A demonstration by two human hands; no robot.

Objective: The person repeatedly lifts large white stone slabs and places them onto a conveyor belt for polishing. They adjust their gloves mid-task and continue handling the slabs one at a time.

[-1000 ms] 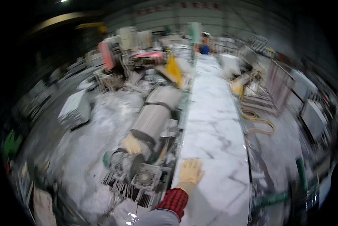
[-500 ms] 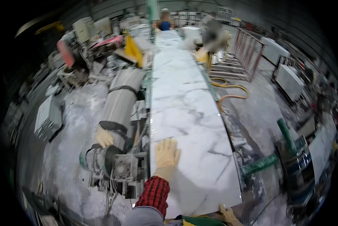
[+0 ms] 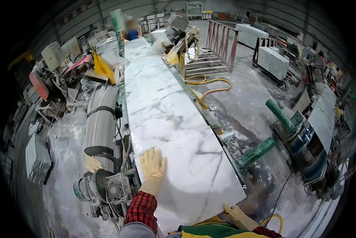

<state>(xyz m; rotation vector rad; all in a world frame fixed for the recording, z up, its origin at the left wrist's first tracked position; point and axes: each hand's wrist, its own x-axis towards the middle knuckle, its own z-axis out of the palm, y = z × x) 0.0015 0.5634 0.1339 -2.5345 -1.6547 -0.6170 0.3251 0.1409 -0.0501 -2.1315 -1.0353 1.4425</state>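
A long white marble-look slab [image 3: 190,174] with grey veins lies in front of me, wet and shiny along its edges. Its far edge meets another such slab [image 3: 158,99] on the same line. My left hand [image 3: 152,168], in a pale yellow rubber glove, rests flat on the near slab's left side, fingers stretched out. At the near right corner, my right hand [image 3: 241,218], gloved alike, grips the slab's edge; most of its fingers are hidden.
Left of the slab stand a motor [image 3: 92,186] and a slatted roller cover with a loose glove [image 3: 92,162] on it. Green posts [image 3: 255,152] jut out at right. A yellow hose [image 3: 209,89] lies on the floor. A person [image 3: 131,31] stands at the far end.
My view has turned to the right, so the scene sits further left. My left hand stays flat on the slab, and my right hand stays at the near corner, showing more now.
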